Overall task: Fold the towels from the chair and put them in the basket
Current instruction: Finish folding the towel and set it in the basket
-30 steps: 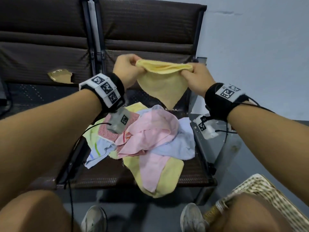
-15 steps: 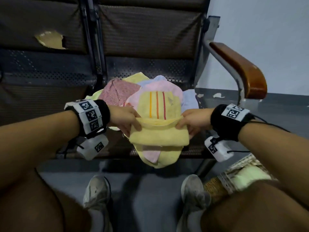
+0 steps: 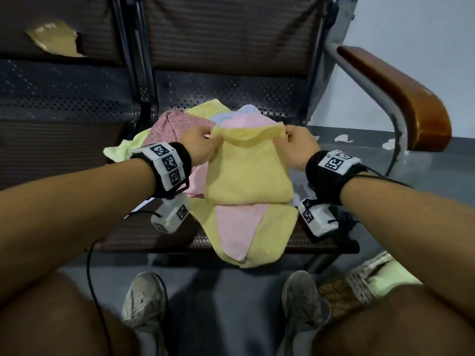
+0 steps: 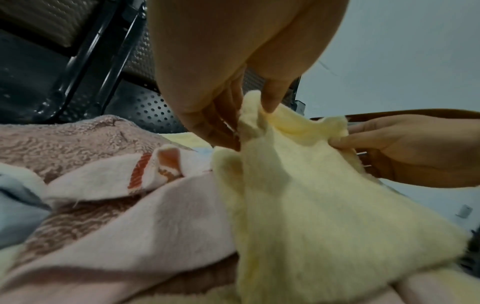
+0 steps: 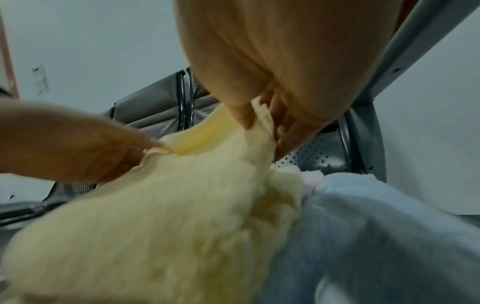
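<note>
Left hand [image 3: 199, 145] & right hand [image 3: 298, 147] each pinch top corners of doubled, plain yellow towel [image 3: 248, 170], edge sagging btwn.

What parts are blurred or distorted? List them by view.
Head: sharp middle, chair armrest bowed by the wide lens. Left wrist: yellow towel soft, left hand looming. Right wrist: near towel smeared, right hand oversized.

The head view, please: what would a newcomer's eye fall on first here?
First, the yellow towel at the centre, pinched at its top corners by the left hand and the right hand. It hangs over a heap of pink, blue and yellow towels on the chair seat. At lower right, a woven basket stands on the floor.
</note>
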